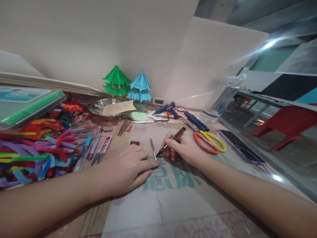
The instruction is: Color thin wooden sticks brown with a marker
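My right hand (182, 147) is closed round a brown marker (176, 136), its dark tip down against a thin wooden stick (153, 149). The stick's upper part is brown; its lower part is pale. My left hand (133, 165) lies on the sheet, its index fingertip holding down the stick's near end, with the other fingers bent. A dark brown marker cap (135, 142) lies just beyond the left hand. Under both hands is a whitish sheet (133, 211) with large green printed characters, partly covered by my hands.
Left are pipe cleaners (37, 155), a plastic case (27, 105), pens (85, 150) and pink snips (103, 147). Behind stand green (116, 81) and blue (141, 86) paper-like trees, a metal dish (95, 107) and a glue gun (167, 109). Right are scissors (206, 142), a cutter (196, 121) and a phone (240, 145).
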The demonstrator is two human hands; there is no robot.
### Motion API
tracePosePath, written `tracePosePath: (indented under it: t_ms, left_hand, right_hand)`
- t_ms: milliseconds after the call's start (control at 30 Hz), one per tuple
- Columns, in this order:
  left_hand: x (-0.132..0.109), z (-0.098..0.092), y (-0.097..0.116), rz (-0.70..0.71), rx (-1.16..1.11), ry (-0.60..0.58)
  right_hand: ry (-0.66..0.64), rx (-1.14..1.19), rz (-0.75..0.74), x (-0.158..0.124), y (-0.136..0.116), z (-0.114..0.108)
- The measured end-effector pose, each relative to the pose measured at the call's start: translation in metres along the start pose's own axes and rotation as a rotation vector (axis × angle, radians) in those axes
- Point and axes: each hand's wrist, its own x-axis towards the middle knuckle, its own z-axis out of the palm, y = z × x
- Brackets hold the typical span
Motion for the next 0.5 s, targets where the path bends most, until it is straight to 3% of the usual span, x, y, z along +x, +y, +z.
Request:
tracePosePath:
  t_ms: [500]
  left_hand:
    - [-0.0003,0.0009,-0.0006,0.000,-0.026,-0.013]
  right_hand:
    - [-0.005,0.015,-0.016,-0.0002,-0.0004,-0.0003]
